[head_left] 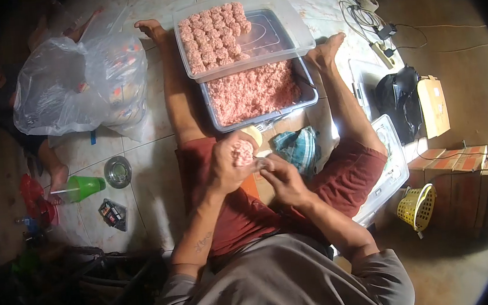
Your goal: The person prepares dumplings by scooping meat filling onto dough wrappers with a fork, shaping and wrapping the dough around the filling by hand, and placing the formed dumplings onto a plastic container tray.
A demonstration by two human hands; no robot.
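My left hand (226,164) is closed around a rounded clump of pink crumbly mixture (243,152), held above my lap. My right hand (284,178) meets it from the right, fingers pinched together at the clump's lower edge; whatever they hold is hidden. A pale yellow rounded thing (252,133) shows just beyond my left hand. Between my legs, a grey-blue tub (218,123) holds loose pink mixture (250,94). A clear plastic tray (298,46) rests across the tub's far side, with rows of pink balls (213,36) filling its left part.
A teal checked cloth (298,149) lies right of my hands. On the left are a large plastic bag (52,88), a green cup (86,188), a metal bowl (118,171) and another person's foot (58,177). Cables, a yellow basket (416,207) and cardboard boxes (453,183) are right.
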